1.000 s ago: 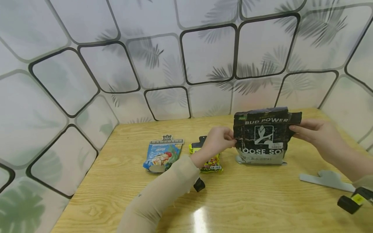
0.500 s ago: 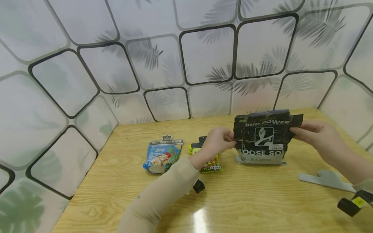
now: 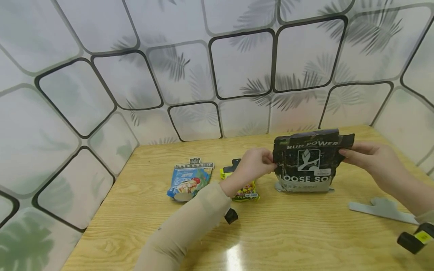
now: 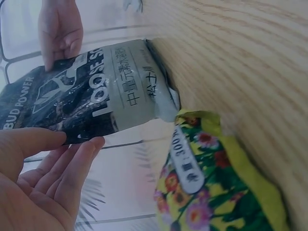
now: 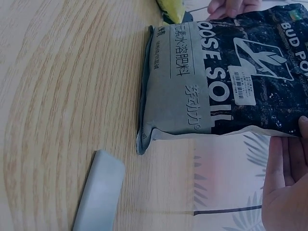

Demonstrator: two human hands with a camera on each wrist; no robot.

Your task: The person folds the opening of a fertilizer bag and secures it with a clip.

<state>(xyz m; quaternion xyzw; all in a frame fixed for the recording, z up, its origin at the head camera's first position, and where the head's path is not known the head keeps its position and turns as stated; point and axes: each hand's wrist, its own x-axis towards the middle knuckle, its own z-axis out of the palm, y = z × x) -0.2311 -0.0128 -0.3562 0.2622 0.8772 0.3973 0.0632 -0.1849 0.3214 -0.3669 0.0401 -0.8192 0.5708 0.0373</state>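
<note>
A black-and-grey fertilizer bag (image 3: 301, 184) printed "LOOSE SOIL" stands upright on the table, its top edge bent back. My left hand (image 3: 252, 165) pinches its left side edge between thumb and fingers, as the left wrist view shows of the hand (image 4: 53, 178). At the upper right edge, my right hand (image 3: 376, 160) pinches the bag, thumb in front and fingers behind. The right wrist view shows the front of the bag (image 5: 187, 96), with a white barcode sticker, and part of the right hand (image 5: 288, 187).
A flat light grey clip (image 3: 383, 209) lies below my right forearm. Behind my left wrist is a yellow flower-printed bag (image 3: 249, 192) with a black clip (image 3: 232, 165). Further left lies a blue bag (image 3: 188, 182) with a clip (image 3: 194, 164) across its top. A patterned curtain (image 3: 244, 67) borders the table.
The bag's top has tipped back and sunk slightly, so its upper lettering looks more squeezed. Both hands keep their grip on its sides, almost in place.
</note>
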